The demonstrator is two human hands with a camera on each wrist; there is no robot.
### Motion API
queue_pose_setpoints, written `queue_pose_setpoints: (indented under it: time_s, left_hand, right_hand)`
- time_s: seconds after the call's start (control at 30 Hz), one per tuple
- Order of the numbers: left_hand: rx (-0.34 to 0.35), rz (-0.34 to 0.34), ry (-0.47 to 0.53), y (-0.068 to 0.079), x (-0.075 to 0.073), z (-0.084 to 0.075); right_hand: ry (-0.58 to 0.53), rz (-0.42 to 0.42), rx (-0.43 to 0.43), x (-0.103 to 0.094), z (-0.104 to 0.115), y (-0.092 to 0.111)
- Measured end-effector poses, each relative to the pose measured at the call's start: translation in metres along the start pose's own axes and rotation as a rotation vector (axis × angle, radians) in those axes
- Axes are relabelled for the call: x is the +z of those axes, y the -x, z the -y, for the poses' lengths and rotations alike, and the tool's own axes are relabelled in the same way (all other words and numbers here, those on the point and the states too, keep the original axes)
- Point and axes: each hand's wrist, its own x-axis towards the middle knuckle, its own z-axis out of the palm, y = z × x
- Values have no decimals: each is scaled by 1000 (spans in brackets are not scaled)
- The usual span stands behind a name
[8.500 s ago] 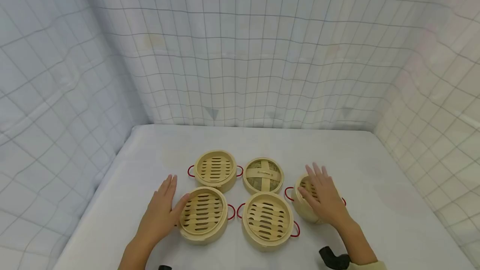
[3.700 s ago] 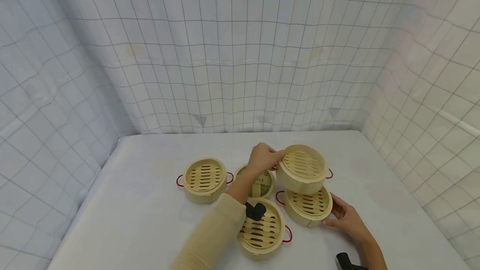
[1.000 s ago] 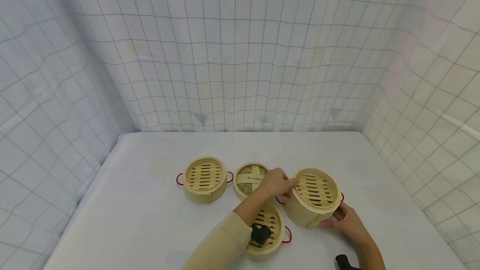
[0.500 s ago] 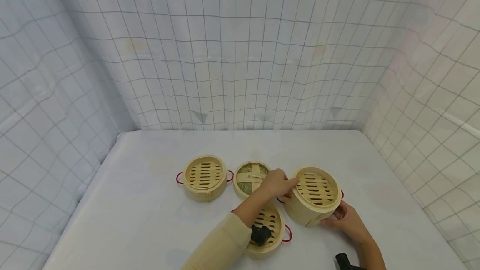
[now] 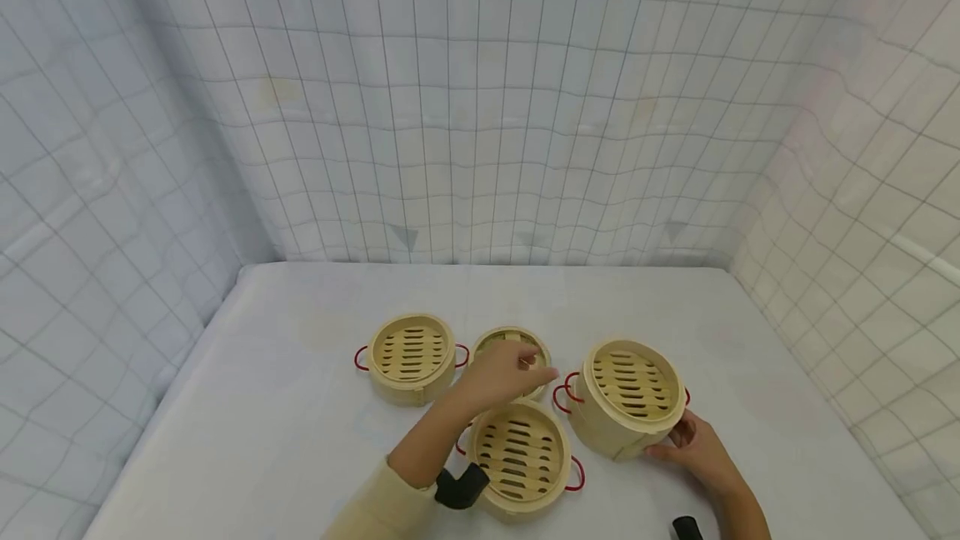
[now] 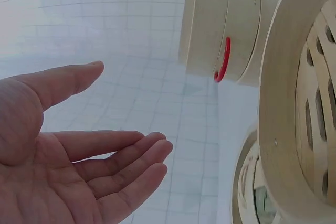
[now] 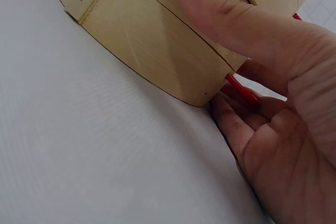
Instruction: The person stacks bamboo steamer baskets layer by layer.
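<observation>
Two bamboo steamer baskets form a stack at right in the head view: the upper basket (image 5: 630, 386), with its slatted floor showing, sits on the lower basket (image 5: 596, 427). My right hand (image 5: 697, 452) holds the lower basket's right side. In the right wrist view its thumb (image 7: 226, 14) lies against the bamboo wall and its fingers curl behind, by a red handle (image 7: 242, 91). My left hand (image 5: 498, 375) hovers over the woven lid (image 5: 512, 335), partly covering it, apart from the stack. Its palm (image 6: 47, 192) holds nothing, its fingers loosely extended.
A third steamer basket (image 5: 517, 461) stands in front of the lid, below my left wrist. Another steamer basket (image 5: 411, 354) stands at left, with red side handles. All stand on a white-covered table (image 5: 262, 423), with grid-patterned white curtains (image 5: 480, 148) around it.
The left hand set a basket on top of the right-hand one, then in the last half second let go and drew left. My right hand keeps its hold.
</observation>
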Motion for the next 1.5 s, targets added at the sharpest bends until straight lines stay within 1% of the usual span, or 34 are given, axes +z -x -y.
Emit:
queue_pose_setpoints:
  time_s: [0.1, 0.2, 0.27, 0.37, 0.47, 0.53, 0.67, 0.8, 0.93, 1.0, 1.1, 1.3, 1.37, 1.5]
  left_hand:
    - [1, -20, 50, 20, -12, 12]
    - [-8, -25, 81, 34, -16, 31]
    - [-25, -27, 95, 41, -16, 44]
    - [-57, 0, 132, 49, -11, 62]
    - [-89, 33, 193, 54, -4, 75]
    - [-105, 50, 222, 57, 0, 80]
    - [-169, 66, 261, 62, 7, 86]
    - [-201, 76, 326, 65, 15, 92]
    - [-216, 33, 372, 68, 21, 97]
    - [-213, 11, 389, 68, 23, 98]
    - [-212, -13, 404, 68, 24, 100]
    - [-207, -54, 412, 70, 24, 99]
    - [-209, -67, 416, 70, 24, 99]
    - [-239, -84, 433, 71, 25, 99]
  right_hand:
    - [4, 7, 19, 0, 1, 2]
    - [18, 14, 18, 0, 1, 4]
    - [27, 11, 11, 0, 2, 4]
    - [16, 7, 3, -1, 2, 4]
    - [5, 12, -16, -1, 2, 4]
    - [-10, 15, -19, 0, 1, 4]
    - [-3, 7, -16, 0, 0, 4]
    - [14, -2, -6, 0, 0, 3]
    - [-4, 7, -9, 0, 1, 4]
    - [-4, 6, -19, 0, 0, 4]
    - [-10, 3, -30, 0, 0, 4]
    - [-17, 4, 0, 2, -2, 4]
    - [-22, 7, -15, 2, -2, 3]
    - [-28, 0, -38, 2, -2, 3]
